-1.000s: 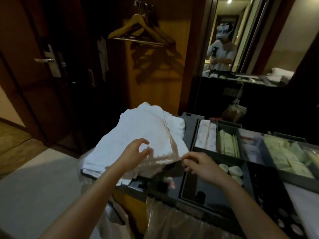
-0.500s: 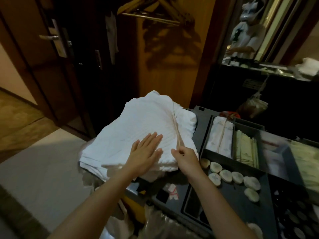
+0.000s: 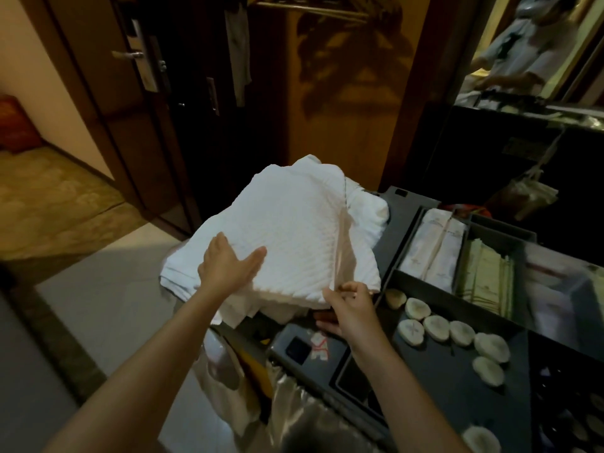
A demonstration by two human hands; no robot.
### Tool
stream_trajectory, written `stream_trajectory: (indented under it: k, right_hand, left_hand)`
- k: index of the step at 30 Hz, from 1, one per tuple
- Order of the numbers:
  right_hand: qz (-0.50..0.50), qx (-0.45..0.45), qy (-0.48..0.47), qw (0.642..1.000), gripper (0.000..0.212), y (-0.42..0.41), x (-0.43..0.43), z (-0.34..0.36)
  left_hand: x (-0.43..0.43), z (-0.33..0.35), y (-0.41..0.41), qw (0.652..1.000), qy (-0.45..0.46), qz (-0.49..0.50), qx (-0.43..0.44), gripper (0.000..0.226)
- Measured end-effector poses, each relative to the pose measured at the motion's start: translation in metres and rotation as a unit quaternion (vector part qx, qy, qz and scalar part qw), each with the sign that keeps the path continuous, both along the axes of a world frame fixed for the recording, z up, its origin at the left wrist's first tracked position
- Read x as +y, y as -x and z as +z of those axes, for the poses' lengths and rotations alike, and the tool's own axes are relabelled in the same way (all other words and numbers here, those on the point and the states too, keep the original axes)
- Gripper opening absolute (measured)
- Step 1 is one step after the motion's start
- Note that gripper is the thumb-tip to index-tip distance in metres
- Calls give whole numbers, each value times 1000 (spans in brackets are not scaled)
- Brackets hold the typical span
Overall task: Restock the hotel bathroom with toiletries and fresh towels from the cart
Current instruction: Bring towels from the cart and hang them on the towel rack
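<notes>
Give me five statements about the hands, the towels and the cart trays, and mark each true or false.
1. The left hand lies flat on top of the white towel stack. True.
2. The right hand is picking up a round soap. False: it grips the near edge of the towel stack.
3. The round soaps lie in a dark tray right of the towels. True.
4. The towels are dark blue. False: they are white.
5. The right hand holds a bottle. False: no bottle is in it.
</notes>
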State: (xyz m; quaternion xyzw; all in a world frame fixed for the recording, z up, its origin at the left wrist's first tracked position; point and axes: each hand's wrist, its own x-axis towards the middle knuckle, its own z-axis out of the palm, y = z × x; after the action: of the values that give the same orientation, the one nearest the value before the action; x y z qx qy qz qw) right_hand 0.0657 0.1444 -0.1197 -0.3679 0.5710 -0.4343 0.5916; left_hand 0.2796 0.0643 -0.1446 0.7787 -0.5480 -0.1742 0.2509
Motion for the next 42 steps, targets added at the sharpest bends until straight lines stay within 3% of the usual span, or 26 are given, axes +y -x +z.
stream_trajectory:
  k: [4,7,11,13,16,18,22,26,29,32,35,40,42]
  right_hand:
    - [11,5,49,999,51,-4,-4,10]
    - [-3,87,121,989,45,-6,-12,23]
    - [-111,73,157,979,27,14,-29,35]
    - [-198,9,129,972,25,35,-45,38]
    - [-297,-191,55,934,26,69,-62,40]
    - [-286,-305,22,908,28,76,-58,39]
    - [-182,-373,-14,910,43,72,-30,25]
    - [-98,-371,-55,922,41,58,-11,24]
    - [-141,-352,-38,924,45,60,-11,33]
    - [-199,-325,-31,924,31,69,-15,42]
    - [-220,-286,-31,932,33,74,-21,53]
    - [-216,-280,-4,935,45,81,-34,70]
    - [-214,-305,28,928,43,84,-41,77]
  left_hand:
    - [-11,9,-5,997,-32,29,64,110]
    - [-18,17,-13,994,-38,46,94,106]
    - [-14,39,-16,983,-72,3,168,52]
    - [0,49,-5,974,-99,-38,198,41]
    - [16,53,29,951,-99,-84,280,37]
    - [24,55,54,924,-96,-96,357,31]
    - [29,59,89,853,-120,-83,501,27]
    - [35,53,114,824,-143,-94,539,20]
    - [37,51,123,827,-164,-122,524,21]
    - [25,62,119,786,-179,-143,574,17]
    - [-2,72,109,751,-136,-101,638,39]
    - [-42,93,111,703,-77,13,707,33]
    - [-54,101,116,699,-83,10,710,35]
